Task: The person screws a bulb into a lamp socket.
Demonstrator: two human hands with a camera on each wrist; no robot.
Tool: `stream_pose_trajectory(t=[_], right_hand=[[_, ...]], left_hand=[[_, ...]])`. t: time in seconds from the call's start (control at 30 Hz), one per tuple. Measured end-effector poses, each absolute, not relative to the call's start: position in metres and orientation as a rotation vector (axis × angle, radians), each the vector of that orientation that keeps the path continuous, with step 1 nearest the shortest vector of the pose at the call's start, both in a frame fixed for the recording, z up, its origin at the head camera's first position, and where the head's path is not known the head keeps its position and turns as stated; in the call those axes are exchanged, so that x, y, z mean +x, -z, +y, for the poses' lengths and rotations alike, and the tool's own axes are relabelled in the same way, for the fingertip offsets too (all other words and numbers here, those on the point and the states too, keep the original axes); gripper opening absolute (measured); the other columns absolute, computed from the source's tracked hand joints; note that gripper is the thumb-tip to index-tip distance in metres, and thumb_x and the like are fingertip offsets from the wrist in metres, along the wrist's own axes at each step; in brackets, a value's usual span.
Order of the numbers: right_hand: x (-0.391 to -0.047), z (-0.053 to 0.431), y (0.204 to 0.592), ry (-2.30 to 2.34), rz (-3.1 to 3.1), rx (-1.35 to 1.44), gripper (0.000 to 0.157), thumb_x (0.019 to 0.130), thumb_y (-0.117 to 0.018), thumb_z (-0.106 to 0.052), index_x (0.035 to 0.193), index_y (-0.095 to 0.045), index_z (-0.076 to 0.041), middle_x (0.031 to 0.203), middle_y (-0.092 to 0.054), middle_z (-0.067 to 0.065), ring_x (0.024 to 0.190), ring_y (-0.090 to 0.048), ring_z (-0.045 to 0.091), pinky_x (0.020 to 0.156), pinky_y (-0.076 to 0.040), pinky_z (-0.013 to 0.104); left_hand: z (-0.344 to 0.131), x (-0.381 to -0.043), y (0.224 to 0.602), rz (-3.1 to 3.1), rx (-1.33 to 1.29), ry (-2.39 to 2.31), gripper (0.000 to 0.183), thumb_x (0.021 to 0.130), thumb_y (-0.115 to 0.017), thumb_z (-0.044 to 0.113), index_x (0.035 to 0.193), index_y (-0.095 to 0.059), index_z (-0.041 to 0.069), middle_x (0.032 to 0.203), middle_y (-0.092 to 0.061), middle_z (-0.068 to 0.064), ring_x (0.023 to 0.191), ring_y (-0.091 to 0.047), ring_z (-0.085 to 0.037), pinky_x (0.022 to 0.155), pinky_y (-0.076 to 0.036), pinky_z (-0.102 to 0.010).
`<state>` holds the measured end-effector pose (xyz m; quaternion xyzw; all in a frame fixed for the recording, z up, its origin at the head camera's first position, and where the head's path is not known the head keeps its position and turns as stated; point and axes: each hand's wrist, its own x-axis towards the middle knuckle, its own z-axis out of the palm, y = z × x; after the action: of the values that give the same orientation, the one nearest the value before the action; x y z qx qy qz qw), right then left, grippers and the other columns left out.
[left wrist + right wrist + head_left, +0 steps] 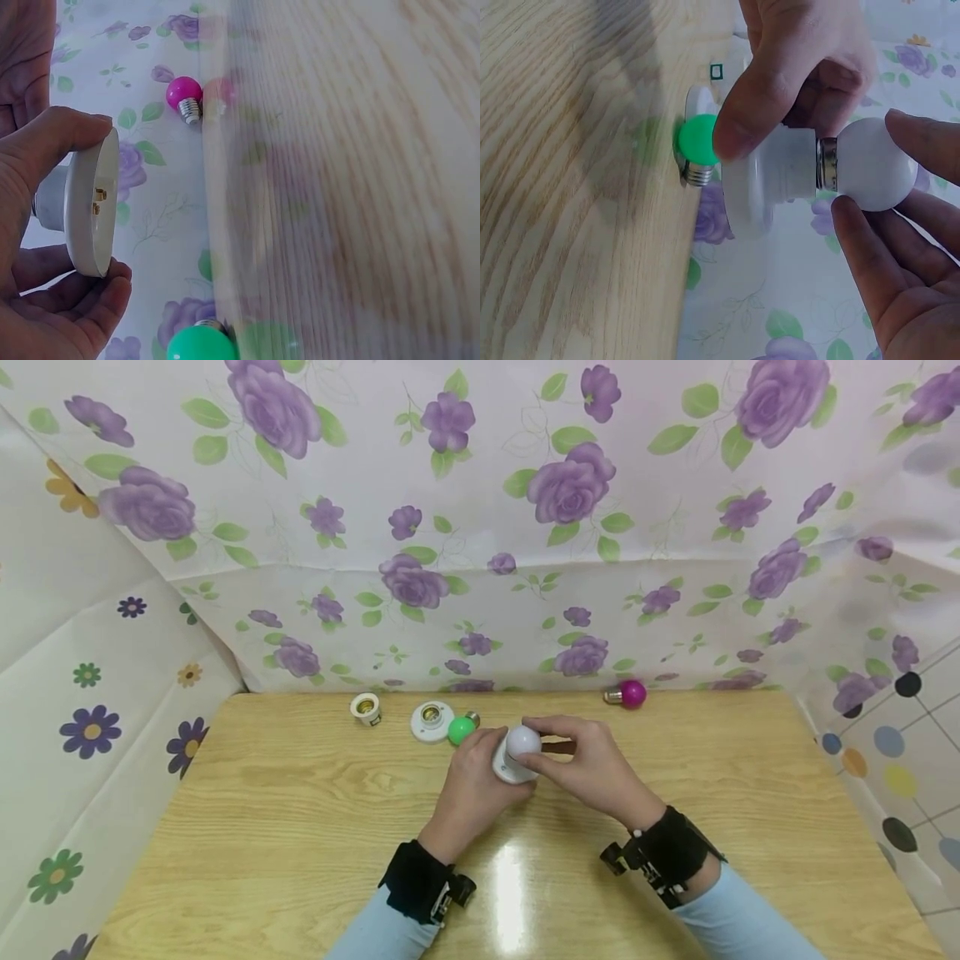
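Above the table, my left hand grips a white lamp socket with a round base by its rim, thumb on one side and fingers on the other. Small brass screws show on the underside of the base in the left wrist view. My right hand pinches a white bulb by its globe. The bulb is in line with the socket, its metal cap at the socket's mouth. Part of that cap is still visible in the right wrist view; how deep the rest sits is hidden.
A green bulb lies beside another round white socket just beyond my left hand. Farther left stands a smaller white socket. Near the table's back edge on the right lies a magenta bulb. Flowered cloth hangs behind the wooden table.
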<state>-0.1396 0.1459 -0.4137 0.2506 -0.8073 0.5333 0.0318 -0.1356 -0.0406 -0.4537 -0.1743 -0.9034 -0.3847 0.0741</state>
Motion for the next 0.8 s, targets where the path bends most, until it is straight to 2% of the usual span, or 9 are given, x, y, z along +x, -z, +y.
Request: stream_pose_trajectory(t=[0.2,0.5,0.6,0.8], right_hand=[[-0.138,0.143,0.412,-1.651,-2.499,0.747,0.043,0.079,-0.074,-0.026,0.118,-0.062,-0.012,0.116,-0.06,-0.001,0.098,-0.059,0.012,0.073,-0.05,0.028],[-0.129,0.139,0.389,-1.621,-2.546,0.802,0.04,0.081,-0.069,-0.004,0.12,-0.059,-0.002,0.119,-0.059,0.009,0.104,-0.058,0.017,0.081,-0.048,0.029],[-0.13,0.14,0.392,-1.639,-2.556,0.795,0.04,0.082,-0.069,-0.006,0.12,-0.059,-0.002,0.12,-0.058,0.007,0.104,-0.057,0.015,0.081,-0.048,0.029],[-0.138,0.144,0.408,-1.675,-2.542,0.773,0.043,0.082,-0.072,-0.022,0.121,-0.06,-0.009,0.121,-0.058,0.004,0.101,-0.058,0.011,0.076,-0.049,0.029]], left_hand=[[-0.041,-0.135,0.454,-2.696,-0.524,1.146,0.068,0.066,-0.08,0.04,0.123,-0.055,0.011,0.115,-0.053,0.0,0.104,-0.051,-0.014,0.085,-0.044,-0.03],[-0.042,-0.137,0.456,-2.689,-0.539,1.146,0.071,0.065,-0.08,0.038,0.125,-0.055,0.009,0.117,-0.053,-0.002,0.104,-0.051,-0.015,0.084,-0.045,-0.03],[-0.042,-0.137,0.458,-2.69,-0.53,1.157,0.073,0.065,-0.08,0.038,0.126,-0.053,0.009,0.118,-0.054,-0.003,0.105,-0.051,-0.015,0.085,-0.044,-0.031],[-0.041,-0.138,0.458,-2.686,-0.49,1.168,0.076,0.066,-0.08,0.038,0.128,-0.051,0.006,0.12,-0.053,-0.005,0.112,-0.048,-0.018,0.089,-0.043,-0.033]])
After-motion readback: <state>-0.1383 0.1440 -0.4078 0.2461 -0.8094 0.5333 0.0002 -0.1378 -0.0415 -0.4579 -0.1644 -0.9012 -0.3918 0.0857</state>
